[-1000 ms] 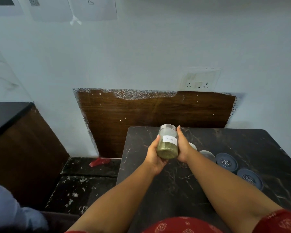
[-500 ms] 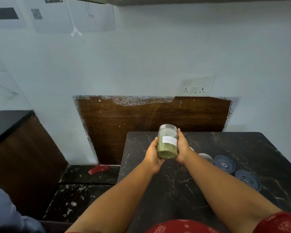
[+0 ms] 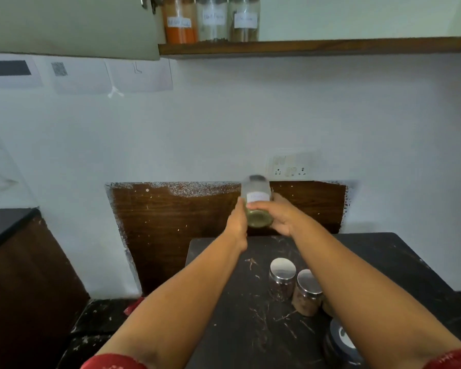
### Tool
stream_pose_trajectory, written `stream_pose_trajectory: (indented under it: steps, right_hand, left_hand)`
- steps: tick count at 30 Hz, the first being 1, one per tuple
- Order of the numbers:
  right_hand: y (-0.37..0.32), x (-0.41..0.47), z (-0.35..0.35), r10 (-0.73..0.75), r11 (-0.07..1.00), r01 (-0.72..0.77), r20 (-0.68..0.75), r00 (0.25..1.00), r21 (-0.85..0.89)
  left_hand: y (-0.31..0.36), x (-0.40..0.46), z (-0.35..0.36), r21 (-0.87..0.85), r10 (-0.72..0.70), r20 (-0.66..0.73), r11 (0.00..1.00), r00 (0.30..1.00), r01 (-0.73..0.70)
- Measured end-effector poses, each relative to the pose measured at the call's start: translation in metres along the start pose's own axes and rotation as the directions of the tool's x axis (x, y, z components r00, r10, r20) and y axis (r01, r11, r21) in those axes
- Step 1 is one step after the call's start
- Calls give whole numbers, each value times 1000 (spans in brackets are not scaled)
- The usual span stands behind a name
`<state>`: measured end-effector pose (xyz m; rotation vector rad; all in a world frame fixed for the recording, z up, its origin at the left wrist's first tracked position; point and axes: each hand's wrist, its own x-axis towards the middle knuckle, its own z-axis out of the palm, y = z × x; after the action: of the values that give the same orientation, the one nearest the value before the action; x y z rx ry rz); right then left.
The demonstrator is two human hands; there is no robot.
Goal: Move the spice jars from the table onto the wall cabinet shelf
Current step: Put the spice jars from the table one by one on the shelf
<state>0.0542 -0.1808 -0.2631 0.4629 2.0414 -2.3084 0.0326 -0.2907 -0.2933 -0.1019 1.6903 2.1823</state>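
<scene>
While two lidded spice jars (image 3: 294, 286) stand on the dark bench (image 3: 250, 328) at lower right, both hands, left (image 3: 237, 222) and right (image 3: 282, 217), clasp a green-filled jar (image 3: 257, 203) between them at centre frame; three jars (image 3: 210, 20) line the shelf (image 3: 317, 46) at top.

Jar (image 3: 257, 206): green fill, white label. Shelf (image 3: 330, 46) brown; orange jar (image 3: 180, 22). Table (image 3: 250, 328) blk marble, white veins. Sleeves (image 3: 112, 362) red.
</scene>
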Motion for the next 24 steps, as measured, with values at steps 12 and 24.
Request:
stream_pose_trajectory:
  steps: [12,24]
  right_hand:
    - [-237,-37,-6,-680,724,667,-13,734,-176]
    - [-352,1,-34,-820,537,753,-25,572,-380]
  left_hand:
    - [230,-34,84,97,622,151,764,769,-637]
    - [354,-12,124,332,733,313,512,605,-792]
